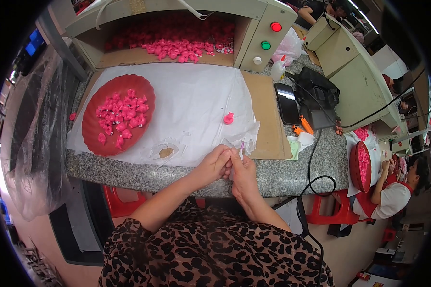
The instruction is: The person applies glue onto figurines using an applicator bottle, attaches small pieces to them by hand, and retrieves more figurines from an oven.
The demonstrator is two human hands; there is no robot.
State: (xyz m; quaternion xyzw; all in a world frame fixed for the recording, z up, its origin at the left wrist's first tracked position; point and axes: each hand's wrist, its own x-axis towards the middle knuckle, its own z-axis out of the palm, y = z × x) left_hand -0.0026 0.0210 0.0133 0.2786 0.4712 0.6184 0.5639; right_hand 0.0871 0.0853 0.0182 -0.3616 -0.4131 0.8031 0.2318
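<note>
Both left hand (212,166) and right hand (244,178) have fingers pinched closed, holding what, I cannot tell. Far pink piece (229,118) seems light, smooth; hold its sides.

"Any lettering you can read?"
"None. On the blue-lit monitor (34,43) at the upper left, whatever shows is too small to make out."
"And the smartphone (288,109), upper right of centre?"
"Glare on its screen; no legible characters."
"The beige control panel (271,36) near the top, with red and green lights?"
"Nothing readable there either."
</note>
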